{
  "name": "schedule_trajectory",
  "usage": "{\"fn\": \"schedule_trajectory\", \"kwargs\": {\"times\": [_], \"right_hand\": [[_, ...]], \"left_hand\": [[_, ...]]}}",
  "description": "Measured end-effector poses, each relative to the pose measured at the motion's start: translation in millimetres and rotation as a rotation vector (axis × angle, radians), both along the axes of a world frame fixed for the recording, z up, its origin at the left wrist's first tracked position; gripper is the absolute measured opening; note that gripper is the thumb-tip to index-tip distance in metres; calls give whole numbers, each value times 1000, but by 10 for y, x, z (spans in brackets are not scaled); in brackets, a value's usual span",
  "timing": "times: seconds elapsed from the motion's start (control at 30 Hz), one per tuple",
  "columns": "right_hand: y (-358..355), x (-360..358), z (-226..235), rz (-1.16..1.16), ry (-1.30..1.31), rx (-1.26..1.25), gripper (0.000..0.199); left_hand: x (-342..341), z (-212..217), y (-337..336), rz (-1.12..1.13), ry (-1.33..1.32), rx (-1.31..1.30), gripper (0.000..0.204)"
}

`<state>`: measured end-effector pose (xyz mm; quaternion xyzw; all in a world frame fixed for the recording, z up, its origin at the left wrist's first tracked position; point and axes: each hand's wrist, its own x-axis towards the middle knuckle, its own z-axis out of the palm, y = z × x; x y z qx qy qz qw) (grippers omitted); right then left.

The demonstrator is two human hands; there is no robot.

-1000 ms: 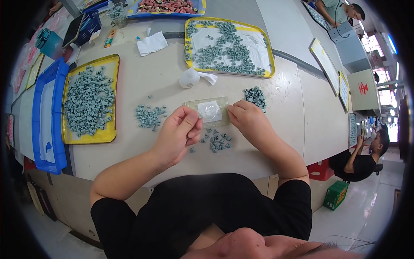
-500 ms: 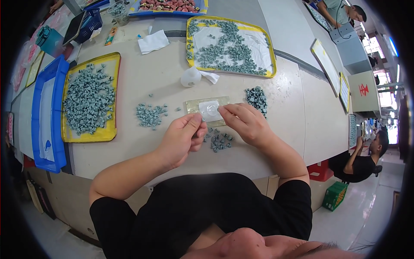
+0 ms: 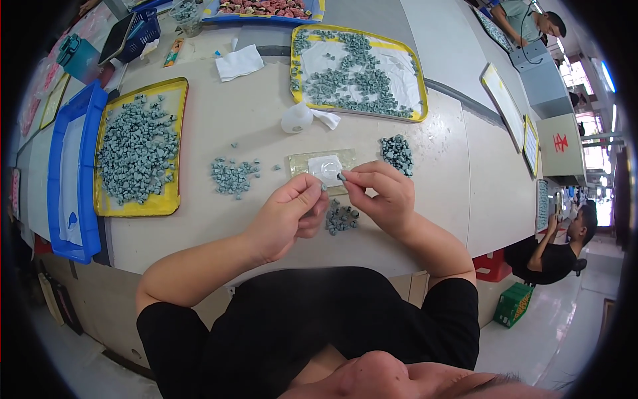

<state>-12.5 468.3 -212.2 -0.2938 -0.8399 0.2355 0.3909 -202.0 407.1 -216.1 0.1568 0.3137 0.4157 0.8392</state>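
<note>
My left hand point(image 3: 287, 216) is closed, pinching a small grey-green piece point(image 3: 323, 187) between thumb and forefinger. Thumb and forefinger of my right hand point(image 3: 385, 196) grip a small dark grey-green piece point(image 3: 341, 177). Both hands are close together at the front edge of a flat yellowish pad point(image 3: 299, 163). On the pad lies a white paper square point(image 3: 316, 163) with a round transparent spot or dish point(image 3: 328, 170). Similar pieces form a small pile point(image 3: 342, 219) between my wrists, a loose group point(image 3: 229, 176) to the left and a dark-faced pile point(image 3: 397, 156) to the right.
A yellow-edged tray point(image 3: 174, 199) of pieces stands left, beside a blue bin point(image 3: 93, 226). Another yellow-rimmed tray point(image 3: 420, 100) is at the back. A white squeeze bottle point(image 3: 296, 120) and folded tissue point(image 3: 239, 63) lie between. Co-workers sit at the right.
My right hand has drawn back from the white paper toward me, and the dark piece now shows at its fingertips. My left hand has shifted slightly right, still pinching its piece.
</note>
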Motion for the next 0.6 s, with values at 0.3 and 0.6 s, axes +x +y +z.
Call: {"fn": "schedule_trajectory", "kwargs": {"times": [0.3,0.6], "right_hand": [[8,-25,46,219,12,276,27],[-22,-52,26,251,-16,323,28]], "left_hand": [[-8,21,-8,-66,-67,39,16],[-11,10,-60,-46,-102,40,16]]}}
